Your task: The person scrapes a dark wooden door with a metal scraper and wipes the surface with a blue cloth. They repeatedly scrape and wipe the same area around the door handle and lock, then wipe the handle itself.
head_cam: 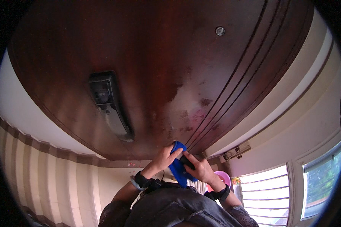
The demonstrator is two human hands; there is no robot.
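A dark red-brown door [142, 56] fills most of the view before me. My left hand [164, 159] grips a blue cloth [176, 168], which hangs down in front of my body. In my right hand [201, 169] is a small dark-handled tool [189, 163] with a pale flat end, perhaps a scraper, that meets the cloth. Both hands are close together near the door's lower part. Above them on the door is a pale, worn patch [182, 107] with pinkish stains. What lies under my fingers is partly hidden.
A black door lock [110, 106] juts from the door to the left, and a round peephole [220, 31] sits higher up. A pink basin [223, 178] stands low behind my right arm. A barred window [264, 193] is at the right, a striped wall [45, 170] at the left.
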